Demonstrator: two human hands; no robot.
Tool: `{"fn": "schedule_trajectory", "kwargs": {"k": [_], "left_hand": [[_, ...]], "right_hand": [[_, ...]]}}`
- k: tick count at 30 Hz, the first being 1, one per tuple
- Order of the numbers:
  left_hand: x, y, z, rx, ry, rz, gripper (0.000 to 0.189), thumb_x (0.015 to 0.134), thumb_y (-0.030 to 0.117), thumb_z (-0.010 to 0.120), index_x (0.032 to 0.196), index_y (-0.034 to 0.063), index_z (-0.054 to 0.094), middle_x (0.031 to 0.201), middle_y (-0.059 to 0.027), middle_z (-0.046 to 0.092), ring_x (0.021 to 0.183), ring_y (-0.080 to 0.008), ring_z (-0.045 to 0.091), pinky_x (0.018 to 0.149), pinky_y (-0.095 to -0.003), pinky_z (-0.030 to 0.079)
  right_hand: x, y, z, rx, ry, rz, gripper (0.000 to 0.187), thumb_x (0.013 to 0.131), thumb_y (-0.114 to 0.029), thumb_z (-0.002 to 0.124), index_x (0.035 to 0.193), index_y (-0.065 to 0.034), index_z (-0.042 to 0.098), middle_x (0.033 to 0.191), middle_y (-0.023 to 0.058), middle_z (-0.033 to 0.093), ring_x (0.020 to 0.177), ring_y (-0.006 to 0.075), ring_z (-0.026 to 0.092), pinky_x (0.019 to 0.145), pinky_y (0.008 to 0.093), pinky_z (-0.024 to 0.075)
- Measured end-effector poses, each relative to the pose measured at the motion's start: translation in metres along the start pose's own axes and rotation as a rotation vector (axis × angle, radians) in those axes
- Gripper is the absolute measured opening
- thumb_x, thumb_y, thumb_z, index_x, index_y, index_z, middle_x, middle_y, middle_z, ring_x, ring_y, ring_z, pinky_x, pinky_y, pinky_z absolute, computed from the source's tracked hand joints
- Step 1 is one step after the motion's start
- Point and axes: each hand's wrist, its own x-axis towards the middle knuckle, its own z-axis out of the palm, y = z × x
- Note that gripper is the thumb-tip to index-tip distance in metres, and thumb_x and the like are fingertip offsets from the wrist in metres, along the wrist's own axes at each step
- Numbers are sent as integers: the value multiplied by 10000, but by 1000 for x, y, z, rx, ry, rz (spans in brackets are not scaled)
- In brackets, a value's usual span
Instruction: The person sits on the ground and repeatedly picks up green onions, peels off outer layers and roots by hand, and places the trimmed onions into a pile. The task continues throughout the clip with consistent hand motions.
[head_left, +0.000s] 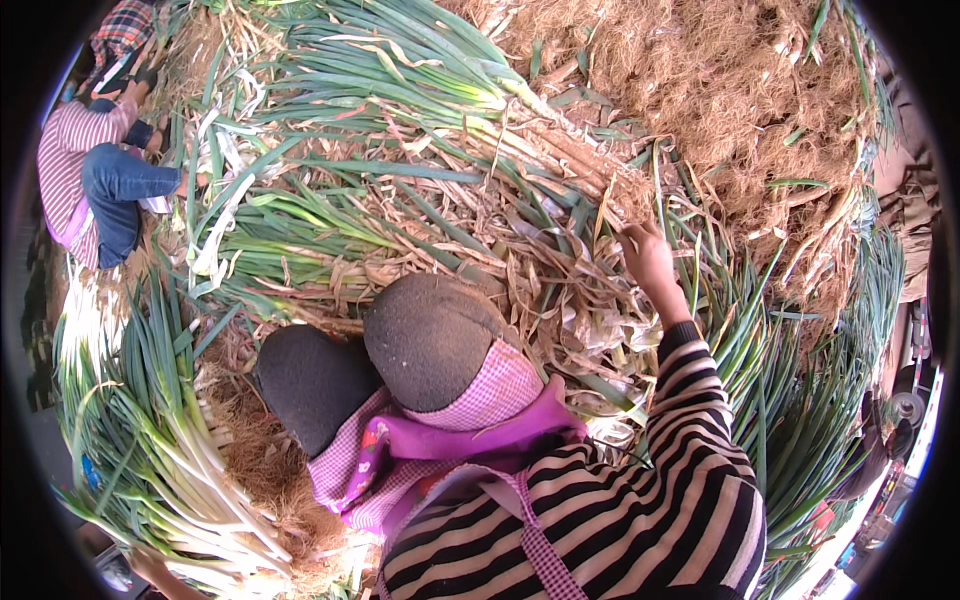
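Note:
My right hand (646, 255) reaches out past my knees, its fingertips closed on the root end of a long green onion (555, 169) in an unpeeled bundle with soil on its roots. At the lower left rim a bare hand (146, 564), apparently my left, lies at a pile of green onions with clean white stems (225, 517); its fingers are partly hidden and its grip is unclear. Dry husks and peeled leaves (540, 292) cover the ground between my knees and the bundle.
A large heap of onions with brown roots (690, 97) rises at the upper right. More green leaves (780, 405) lie beside my right arm. Two people sit at the upper left, one in a striped top (90, 142). My dark knee pads (427, 337) are in front of me.

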Motion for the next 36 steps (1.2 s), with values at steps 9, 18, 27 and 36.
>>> {"fn": "schedule_trajectory", "kwargs": {"k": [9, 18, 27, 36], "left_hand": [[-166, -124, -11, 1050, 142, 21, 173, 929, 151, 469, 972, 4, 549, 703, -104, 535, 598, -222, 511, 572, -348, 445], [-141, -30, 107, 813, 91, 657, 215, 939, 160, 439, 1007, 23, 591, 659, -134, 567, 515, -250, 523, 502, -387, 422], [-247, 128, 309, 332, -343, 829, 182, 921, 60, 475, 1050, 36, 601, 550, -51, 512, 435, -93, 443, 403, -267, 325], [-351, 205, 405, -103, -932, 859, 228, 888, 170, 533, 1026, 7, 612, 896, -136, 651, 780, -205, 623, 718, -291, 476]], "right_hand": [[213, 14, 109, 153, -56, 198, 321, 867, -321, 490, 1050, -95, 627, 958, 201, 634, 911, 373, 601, 798, 431, 474], [263, 15, 149, 81, -381, 182, 648, 781, -529, 595, 1147, 5, 557, 1072, 223, 612, 1021, 333, 582, 892, 372, 434], [112, -66, -31, 945, -485, 96, 580, 862, -344, 580, 1232, 86, 460, 1170, 166, 571, 1083, 228, 529, 933, 338, 408], [-3, -135, -26, 919, -357, 168, 470, 908, -332, 537, 1169, 57, 500, 962, 65, 601, 875, 136, 515, 787, 298, 425]]}}
